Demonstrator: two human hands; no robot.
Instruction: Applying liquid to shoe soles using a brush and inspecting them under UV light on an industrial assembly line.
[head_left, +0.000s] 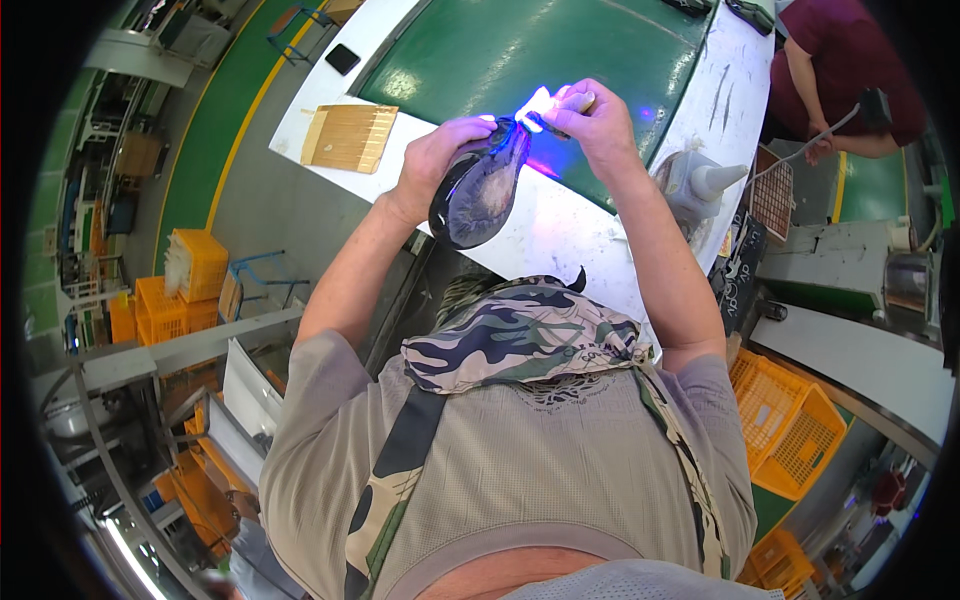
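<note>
My left hand [440, 160] is wrapped around a dark, glossy shoe [485, 200], held sole side up above the near edge of the white table. The sole face is greyish and its far end points away from me. At that far end my right hand [600, 125] is closed, pinching a short pale stick-like tool [577, 103]; its working end is lost in glare. Bright blue-violet light [537, 108] falls on the shoe's tip and my fingers. To the right of my right forearm stands a whitish plastic squeeze bottle [700, 185] with a cone-shaped nozzle.
A green conveyor belt [480, 60] runs beyond the white table [285, 130]. On the table lie a brown cardboard piece [348, 138] and a black phone [343, 59]. Yellow crates [785, 420] stand at right and left. A person in maroon [850, 70] is at far right.
</note>
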